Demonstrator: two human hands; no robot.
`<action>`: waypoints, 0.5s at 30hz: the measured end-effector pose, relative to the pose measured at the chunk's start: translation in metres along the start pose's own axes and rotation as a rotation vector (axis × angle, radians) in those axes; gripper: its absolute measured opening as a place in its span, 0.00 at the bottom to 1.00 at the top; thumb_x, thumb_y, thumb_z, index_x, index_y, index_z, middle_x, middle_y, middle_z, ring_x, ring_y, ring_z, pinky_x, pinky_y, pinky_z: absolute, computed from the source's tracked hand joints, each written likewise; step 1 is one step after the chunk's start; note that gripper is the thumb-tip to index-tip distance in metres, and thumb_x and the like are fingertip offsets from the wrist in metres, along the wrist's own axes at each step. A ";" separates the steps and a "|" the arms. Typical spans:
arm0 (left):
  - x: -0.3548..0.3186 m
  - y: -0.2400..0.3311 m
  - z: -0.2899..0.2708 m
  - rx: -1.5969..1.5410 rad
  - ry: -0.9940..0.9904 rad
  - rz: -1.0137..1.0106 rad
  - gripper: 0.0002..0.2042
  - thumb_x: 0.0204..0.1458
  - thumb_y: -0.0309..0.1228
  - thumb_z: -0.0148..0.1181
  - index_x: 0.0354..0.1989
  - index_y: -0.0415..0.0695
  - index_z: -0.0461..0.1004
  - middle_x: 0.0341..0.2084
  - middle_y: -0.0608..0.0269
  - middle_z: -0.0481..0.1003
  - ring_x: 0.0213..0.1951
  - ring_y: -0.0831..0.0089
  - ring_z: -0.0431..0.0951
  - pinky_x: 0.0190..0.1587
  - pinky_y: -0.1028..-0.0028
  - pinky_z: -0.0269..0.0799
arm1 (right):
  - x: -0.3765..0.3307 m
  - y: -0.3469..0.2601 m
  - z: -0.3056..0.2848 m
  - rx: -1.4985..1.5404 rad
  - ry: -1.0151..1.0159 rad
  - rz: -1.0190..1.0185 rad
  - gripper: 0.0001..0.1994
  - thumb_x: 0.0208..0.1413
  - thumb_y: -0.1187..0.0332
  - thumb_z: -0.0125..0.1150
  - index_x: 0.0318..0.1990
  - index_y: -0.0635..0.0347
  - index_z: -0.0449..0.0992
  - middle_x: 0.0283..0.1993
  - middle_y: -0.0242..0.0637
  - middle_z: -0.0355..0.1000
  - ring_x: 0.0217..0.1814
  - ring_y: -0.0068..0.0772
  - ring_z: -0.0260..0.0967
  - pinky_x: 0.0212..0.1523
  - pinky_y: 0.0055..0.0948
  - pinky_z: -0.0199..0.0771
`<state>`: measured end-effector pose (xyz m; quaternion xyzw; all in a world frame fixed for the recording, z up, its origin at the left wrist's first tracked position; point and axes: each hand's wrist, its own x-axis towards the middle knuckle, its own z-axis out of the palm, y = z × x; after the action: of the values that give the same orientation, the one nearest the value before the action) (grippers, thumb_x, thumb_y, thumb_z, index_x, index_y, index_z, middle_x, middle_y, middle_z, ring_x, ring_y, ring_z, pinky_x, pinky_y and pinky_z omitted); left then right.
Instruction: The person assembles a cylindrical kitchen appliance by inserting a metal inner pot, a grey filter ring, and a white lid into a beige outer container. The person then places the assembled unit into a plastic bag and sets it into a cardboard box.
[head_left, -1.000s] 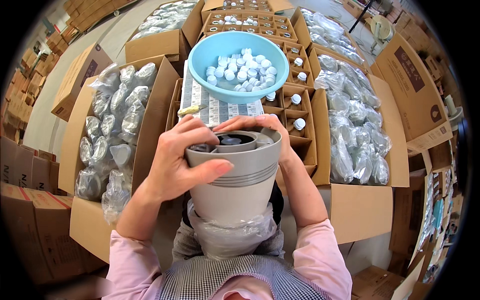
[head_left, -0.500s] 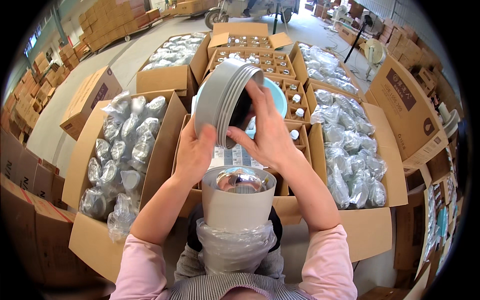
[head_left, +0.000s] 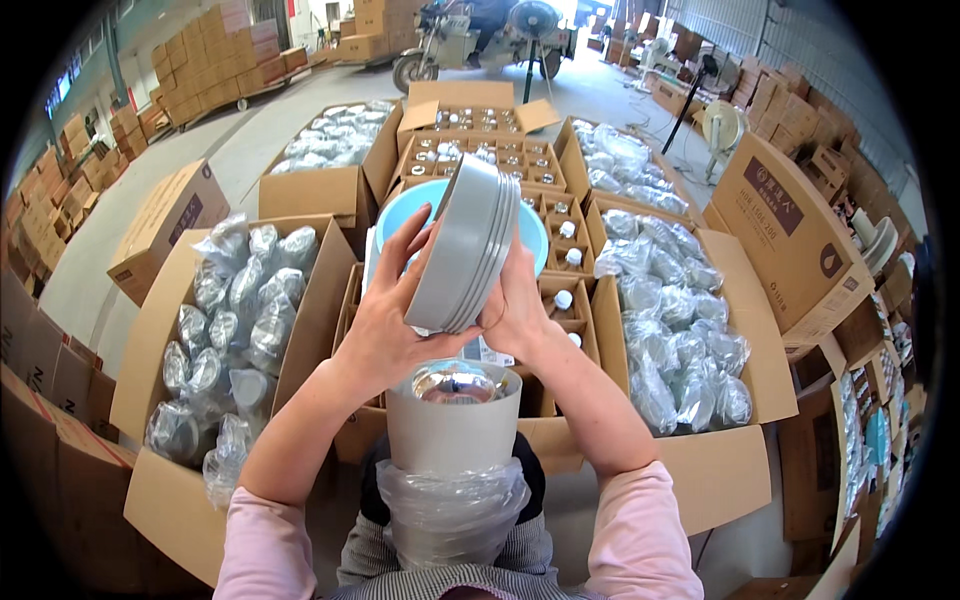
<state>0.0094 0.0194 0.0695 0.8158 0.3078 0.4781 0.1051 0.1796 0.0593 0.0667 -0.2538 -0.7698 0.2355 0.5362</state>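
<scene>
1. Warehouse floor (head_left: 230,160) stretches out beyond our station.
2. Open cartons (head_left: 765,340) flank us left and right, packed with bagged silvery pieces (head_left: 690,345).
3. Pale canister (head_left: 450,430) stands upright between our knees, clear plastic (head_left: 455,505) bunched around its lower part.
4. Ribbed grey lid (head_left: 465,250) is up in the air over the canister, off its rim, tipped nearly on edge.
5. Both forearms (head_left: 305,435) reach forward and converge on the lid. Left hand (head_left: 385,320) grips its left side: fingers spread upward, thumb along the bottom edge.
6. Right hand (head_left: 520,310) grasps the right side; we can't see its fingertips.
7. Delta: one second ago the lid sat on the canister. Half a second ago its black inside showed; now it's turned out of our view.
</scene>
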 end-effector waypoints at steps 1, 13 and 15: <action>0.005 0.000 -0.004 0.031 -0.024 0.034 0.45 0.37 0.31 0.74 0.68 0.49 0.58 0.68 0.48 0.48 0.65 0.50 0.60 0.62 0.57 0.64 | 0.000 -0.002 -0.002 0.097 -0.035 0.070 0.29 0.64 0.55 0.46 0.63 0.68 0.48 0.53 0.64 0.65 0.46 0.60 0.72 0.45 0.45 0.73; -0.062 -0.033 -0.015 -0.461 0.337 -0.492 0.21 0.51 0.22 0.64 0.53 0.37 0.69 0.45 0.61 0.75 0.46 0.74 0.74 0.48 0.72 0.71 | -0.010 -0.034 -0.017 -0.352 -0.809 0.420 0.26 0.60 0.49 0.56 0.53 0.66 0.71 0.41 0.49 0.75 0.40 0.47 0.74 0.45 0.40 0.73; -0.080 -0.028 0.003 -0.558 0.414 -0.625 0.19 0.51 0.22 0.64 0.52 0.37 0.69 0.45 0.62 0.75 0.46 0.75 0.73 0.50 0.73 0.70 | -0.012 -0.031 -0.015 -0.356 -1.033 0.367 0.26 0.59 0.48 0.57 0.50 0.65 0.74 0.38 0.48 0.76 0.40 0.46 0.74 0.45 0.40 0.74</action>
<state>-0.0278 -0.0065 -0.0026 0.5122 0.4130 0.6408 0.3957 0.1930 0.0293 0.0825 -0.3217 -0.9029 0.2849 -0.0099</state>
